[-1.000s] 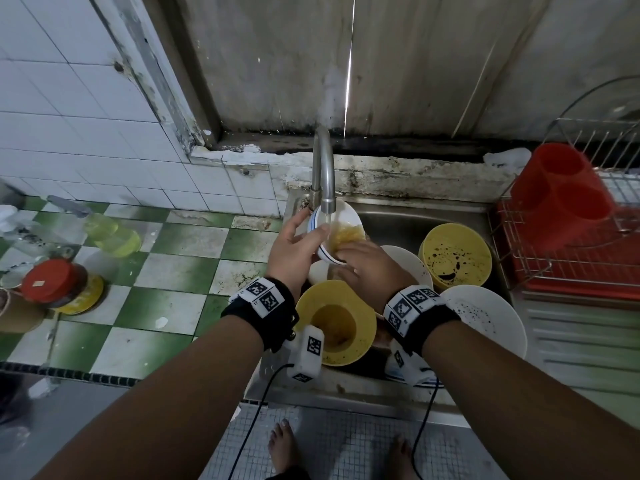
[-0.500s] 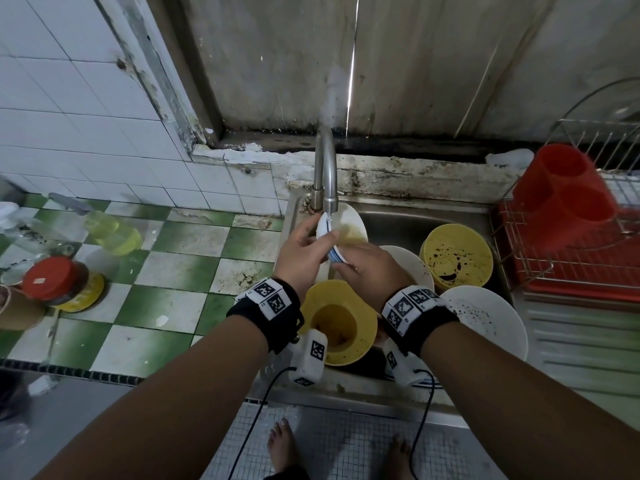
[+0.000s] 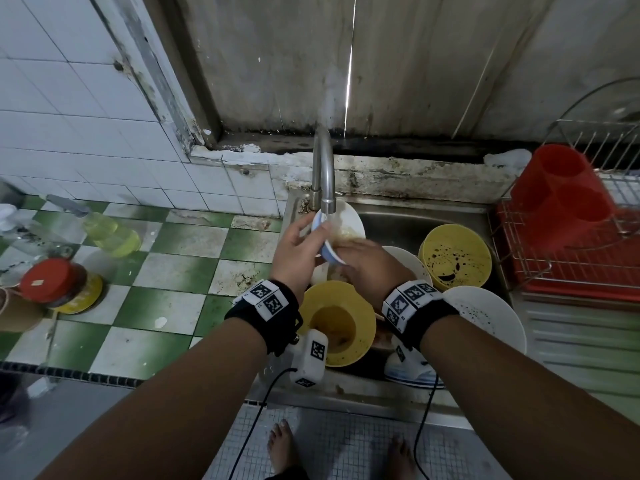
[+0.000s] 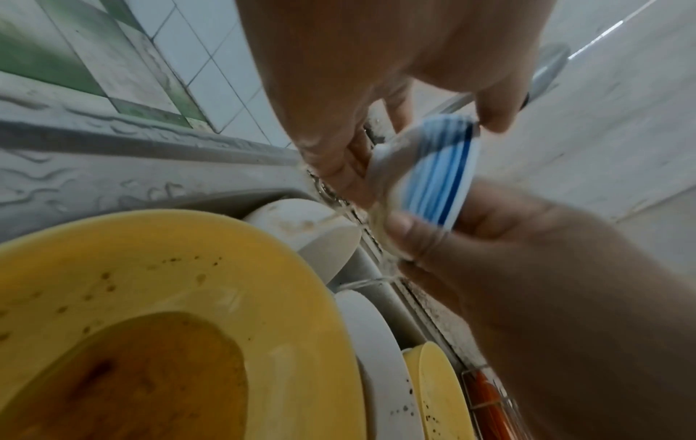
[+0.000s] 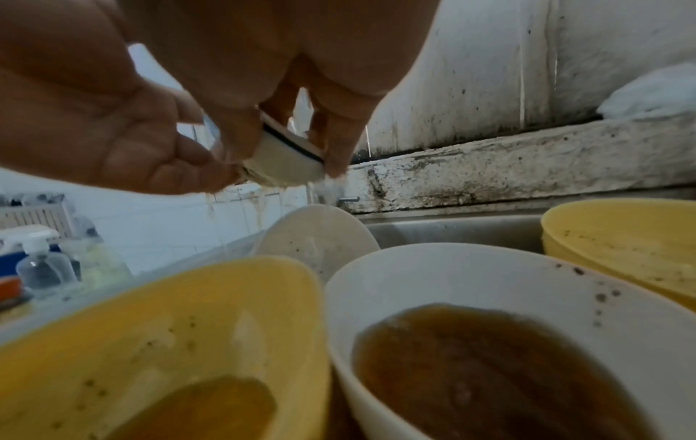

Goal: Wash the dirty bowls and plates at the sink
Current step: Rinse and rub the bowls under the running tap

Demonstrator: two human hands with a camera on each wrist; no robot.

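A small white bowl with blue stripes (image 3: 341, 226) (image 4: 433, 175) (image 5: 286, 157) is tilted on its side under the tap (image 3: 325, 174), with brownish water running off it. My left hand (image 3: 298, 252) (image 4: 376, 98) grips its left rim and base. My right hand (image 3: 367, 265) (image 4: 519, 262) (image 5: 233, 98) holds its lower edge with thumb and fingers. Below lie a yellow bowl (image 3: 337, 322) of brown water, a white bowl (image 5: 508, 342) of brown liquid, a speckled white plate (image 3: 485, 317) and another yellow bowl (image 3: 455, 256) in the sink (image 3: 408, 220).
A red dish rack (image 3: 571, 251) with a red cup holder (image 3: 561, 192) stands right of the sink. On the green-and-white tiled counter (image 3: 166, 271) at left are a yellowish soap bottle (image 3: 110, 233) and a red-lidded jar (image 3: 55, 282). My bare feet (image 3: 284, 448) show below.
The striped bowl has been tipped from nearly level to steeply tilted under the tap, spilling its brown water. Both hands shifted slightly up and back with it.
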